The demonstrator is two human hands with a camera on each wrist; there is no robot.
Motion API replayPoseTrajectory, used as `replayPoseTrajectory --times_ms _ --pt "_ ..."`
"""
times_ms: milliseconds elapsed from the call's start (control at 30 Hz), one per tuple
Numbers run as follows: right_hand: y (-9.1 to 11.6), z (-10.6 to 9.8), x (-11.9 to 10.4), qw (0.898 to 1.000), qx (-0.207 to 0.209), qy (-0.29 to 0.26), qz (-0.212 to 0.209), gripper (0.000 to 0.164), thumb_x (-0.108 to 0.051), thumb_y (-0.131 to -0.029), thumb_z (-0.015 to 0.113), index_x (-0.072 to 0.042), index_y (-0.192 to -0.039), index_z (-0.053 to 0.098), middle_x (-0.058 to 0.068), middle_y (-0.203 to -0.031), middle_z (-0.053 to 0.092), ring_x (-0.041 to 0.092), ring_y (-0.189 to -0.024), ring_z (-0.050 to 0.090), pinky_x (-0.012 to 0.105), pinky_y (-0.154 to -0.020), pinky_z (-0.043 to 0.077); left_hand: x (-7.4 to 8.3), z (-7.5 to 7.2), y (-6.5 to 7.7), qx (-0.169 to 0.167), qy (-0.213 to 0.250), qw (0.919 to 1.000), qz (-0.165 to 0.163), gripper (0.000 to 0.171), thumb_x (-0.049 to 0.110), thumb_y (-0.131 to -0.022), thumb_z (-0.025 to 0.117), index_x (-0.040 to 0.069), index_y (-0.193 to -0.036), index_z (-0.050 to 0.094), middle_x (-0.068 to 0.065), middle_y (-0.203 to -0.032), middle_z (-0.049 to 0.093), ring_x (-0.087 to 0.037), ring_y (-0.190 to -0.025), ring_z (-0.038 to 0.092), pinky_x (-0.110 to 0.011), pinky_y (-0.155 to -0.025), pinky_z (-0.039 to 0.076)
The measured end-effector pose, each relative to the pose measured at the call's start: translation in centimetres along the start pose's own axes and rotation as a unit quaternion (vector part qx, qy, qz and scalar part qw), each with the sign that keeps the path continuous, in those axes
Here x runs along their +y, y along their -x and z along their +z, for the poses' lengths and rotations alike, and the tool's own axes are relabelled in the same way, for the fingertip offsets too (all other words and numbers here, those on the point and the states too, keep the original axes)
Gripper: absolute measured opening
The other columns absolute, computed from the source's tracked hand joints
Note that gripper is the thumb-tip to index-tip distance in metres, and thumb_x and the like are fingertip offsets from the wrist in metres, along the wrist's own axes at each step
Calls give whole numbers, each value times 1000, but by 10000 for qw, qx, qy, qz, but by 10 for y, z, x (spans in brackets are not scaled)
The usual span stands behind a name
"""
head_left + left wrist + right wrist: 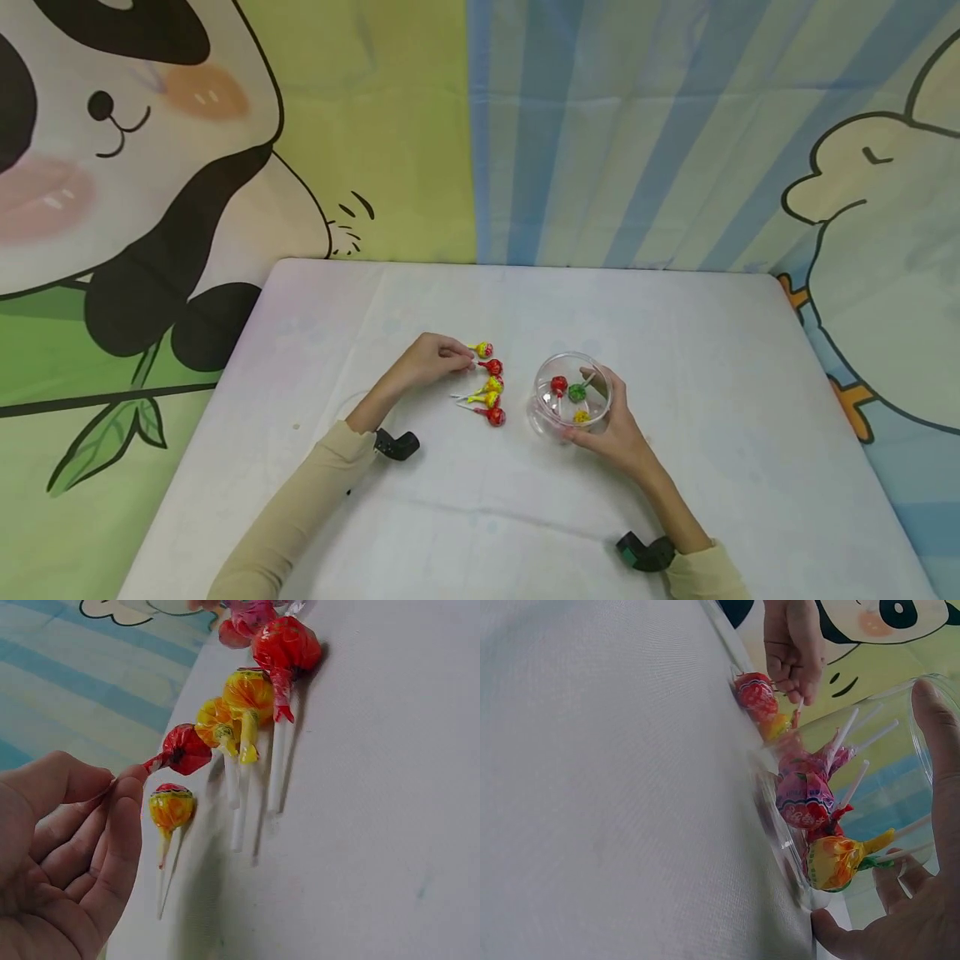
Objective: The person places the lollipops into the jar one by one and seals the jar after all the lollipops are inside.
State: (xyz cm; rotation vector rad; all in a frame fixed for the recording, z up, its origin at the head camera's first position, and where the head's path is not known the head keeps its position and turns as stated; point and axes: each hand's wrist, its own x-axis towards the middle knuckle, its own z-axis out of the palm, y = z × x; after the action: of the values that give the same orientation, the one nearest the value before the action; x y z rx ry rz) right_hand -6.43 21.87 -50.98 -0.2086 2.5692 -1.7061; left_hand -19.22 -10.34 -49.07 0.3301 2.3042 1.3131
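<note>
My left hand (435, 358) pinches the stick end of a red lollipop (186, 750) between thumb and fingertips. That lollipop is one of a short column of wrapped lollipops on the white table. Beyond it lies a yellow lollipop (484, 350); nearer are two yellow ones side by side (249, 694) and a red one (496, 417). To the right, my right hand (618, 429) grips a clear jar (540, 414) around its side, fingers and thumb spread. Inside the jar lie several lollipops, among them a red (558, 384), a green (576, 392) and a yellow one (832, 862).
The white-covered table (675, 333) reaches back to a cartoon-printed cloth (405, 125) with a panda and pale stripes. A dark wrist device (397, 446) sits at the left wrist, another (645, 553) at the right.
</note>
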Motion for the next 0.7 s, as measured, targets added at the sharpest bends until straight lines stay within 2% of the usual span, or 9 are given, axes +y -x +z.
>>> replayPoseTrajectory --times_ms 100,233,367,500,600,700 --pt "-1 -1 0 10000 1 -23 -35 106 -12 -71 84 -16 -149 13 17 -150 35 37 -139 31 70 -110 23 3 -4 7 -45 378 9993 67 19 23 -91 67 9 -102 73 -8 -95 76 -21 -88 73 -31 -78 59" --pt "-1 0 0 10000 -5 8 -24 106 -11 -71 84 -15 -150 13 18 -150 36 38 -139 32 70 -111 22 11 -10 23 -103 831 9962 234 23 26 -91 68 7 -105 72 -12 -100 75 -34 -96 71 -38 -84 58" --pt "-1 1 0 10000 4 49 22 106 -13 -71 85 -14 -149 13 17 -150 36 37 -139 32 70 -111 22 26 -9 41 -153 1193 9914 523 28 27 -90 70 5 -107 70 -10 -100 75 -40 -98 68 -32 -84 58" --pt "-1 1 -1 9999 -1 114 77 106 -14 -71 84 -15 -150 13 16 -150 36 38 -140 32 70 -111 22 43 -3 54 -297 1500 9842 893 27 21 -91 69 0 -108 68 -12 -100 75 -45 -98 66 -27 -81 58" --pt "-1 0 -1 9999 -1 114 64 106 -14 -72 84 -16 -150 13 15 -151 36 38 -141 32 70 -111 23 56 3 59 -418 1629 9800 1067 26 19 -91 68 -1 -108 68 -13 -101 75 -44 -97 67 -27 -82 58" --pt "-1 1 -2 10000 8 84 -4 105 -14 -72 84 -15 -149 14 15 -151 35 37 -140 31 69 -110 25 66 10 60 -639 1765 9753 1166 26 18 -92 67 -2 -108 67 -15 -102 75 -35 -97 70 -33 -84 59"
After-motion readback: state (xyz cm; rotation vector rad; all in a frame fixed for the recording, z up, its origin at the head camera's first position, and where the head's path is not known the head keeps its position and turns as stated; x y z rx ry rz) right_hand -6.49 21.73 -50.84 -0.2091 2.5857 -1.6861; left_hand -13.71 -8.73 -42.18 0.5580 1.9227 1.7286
